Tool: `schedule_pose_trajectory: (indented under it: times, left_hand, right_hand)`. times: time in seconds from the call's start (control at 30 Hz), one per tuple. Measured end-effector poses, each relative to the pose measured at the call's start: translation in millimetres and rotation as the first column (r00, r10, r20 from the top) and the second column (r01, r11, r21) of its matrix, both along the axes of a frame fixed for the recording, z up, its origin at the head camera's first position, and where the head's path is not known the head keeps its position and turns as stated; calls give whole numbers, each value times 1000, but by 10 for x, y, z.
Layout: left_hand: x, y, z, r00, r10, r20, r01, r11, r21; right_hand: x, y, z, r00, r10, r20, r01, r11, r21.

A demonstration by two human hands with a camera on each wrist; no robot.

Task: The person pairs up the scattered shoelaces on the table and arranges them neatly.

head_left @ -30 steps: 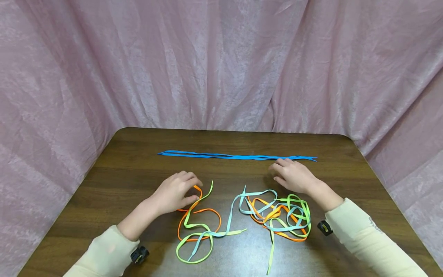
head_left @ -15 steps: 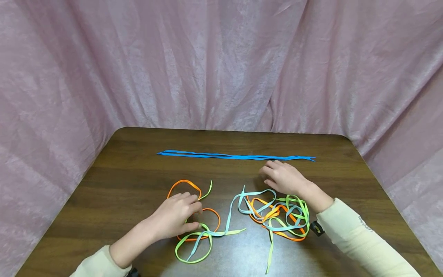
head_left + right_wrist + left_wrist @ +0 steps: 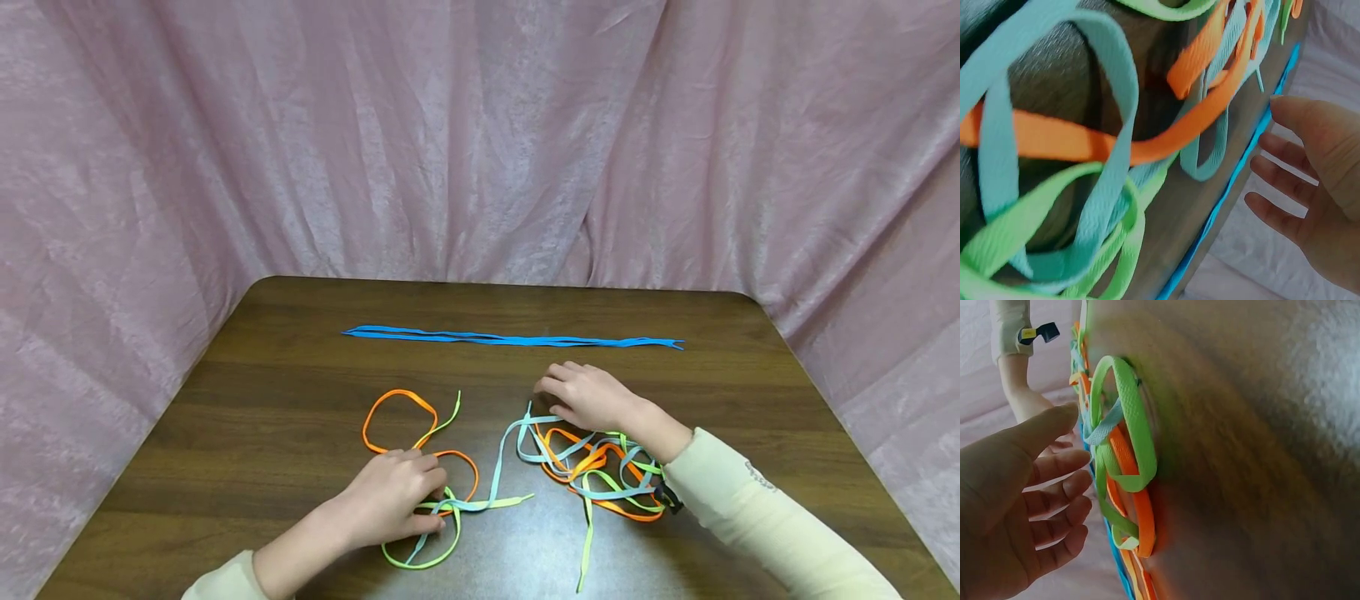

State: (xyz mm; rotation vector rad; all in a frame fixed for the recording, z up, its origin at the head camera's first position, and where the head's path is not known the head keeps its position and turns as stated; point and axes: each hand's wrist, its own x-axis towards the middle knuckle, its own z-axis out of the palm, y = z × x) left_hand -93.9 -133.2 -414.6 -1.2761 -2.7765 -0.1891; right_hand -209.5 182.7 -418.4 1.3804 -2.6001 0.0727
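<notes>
My left hand is low over the left part of the loose shoelaces, beside a green lace and an orange lace. In the left wrist view its fingers are spread and relaxed, and the green loop lies just past the thumb. My right hand hovers at the far side of the tangled pile, fingers loosely bent, near the tip of a light blue lace. Nothing sits in its grasp in the right wrist view, where orange lace and light blue lace loop alongside.
Bright blue laces lie straightened side by side across the back of the brown wooden table. A green lace end trails toward the near edge. Pink curtains hang behind and at both sides.
My left hand has moved nearer the body, uncovering the upper orange loop. My right hand has shifted left and slightly nearer, now overlapping the pile's far edge. The laces lie nearly as before.
</notes>
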Motion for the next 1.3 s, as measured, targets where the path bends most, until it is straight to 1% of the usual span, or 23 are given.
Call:
schedule_pose_trajectory:
  times: [0.1, 0.2, 0.3, 0.63, 0.83, 1.07, 1.3]
  left_hand:
    - [2, 11, -8, 1000, 0, 13, 1, 1000, -14]
    - [0, 24, -19, 1000, -2, 14, 2, 1000, -27]
    - [-1, 33, -34, 1000, -1, 10, 1, 999, -39]
    - [11, 59, -104, 999, 10, -30, -12, 997, -71]
    - [26, 62, -127, 999, 12, -45, -15, 998, -61]
    - [33, 79, -113, 997, 15, -79, -18, 999, -41]
    - [31, 73, -71, 993, 7, -114, -6, 1000, 11]
  right_hand:
    - [5, -47, 7, 1000, 4, 18, -4, 1000, 10]
    - [6, -83, 4, 999, 3, 42, -3, 1000, 15]
    - [1, -113, -8, 999, 11, 47, -12, 1000, 14]
    - [-16, -211, -79, 998, 47, 49, -47, 999, 8]
    - [-10, -276, -153, 997, 81, 17, -81, 997, 11]
    - [14, -340, -128, 997, 72, 0, -72, 996, 53]
    - [19, -346, -110, 998, 70, 3, -70, 994, 85]
